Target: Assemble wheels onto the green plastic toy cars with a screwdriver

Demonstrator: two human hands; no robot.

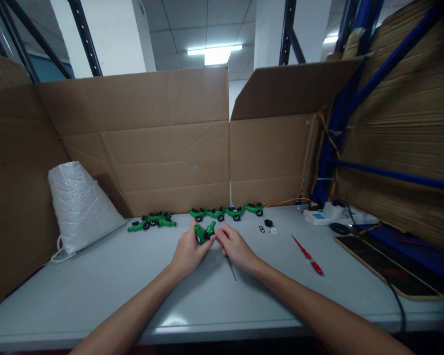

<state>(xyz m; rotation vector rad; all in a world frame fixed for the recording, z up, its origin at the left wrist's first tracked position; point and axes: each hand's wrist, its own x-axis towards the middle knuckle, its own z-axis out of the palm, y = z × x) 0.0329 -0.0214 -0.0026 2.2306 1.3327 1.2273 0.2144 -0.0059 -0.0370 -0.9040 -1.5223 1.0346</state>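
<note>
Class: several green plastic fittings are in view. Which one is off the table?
The green plastic fitting gripped between the left hand and right hand; the others lie on the grey table by the cardboard.

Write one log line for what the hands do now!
left hand: holds green fitting | right hand: on fitting, thin tool underneath | red screwdriver: on table

Glossy green plastic fitting (pixel 204 231) between the fingers (pixel 210 240), smooth matt grey tabletop (pixel 133 276) beneath them, creased matt cardboard wall (pixel 151 143) beyond, woven white sack (pixel 77 204) far left.

Grey table (pixel 96 291) bears green fittings (pixel 225 213), red screwdriver (pixel 308 255), white bag (pixel 79 204)
</note>
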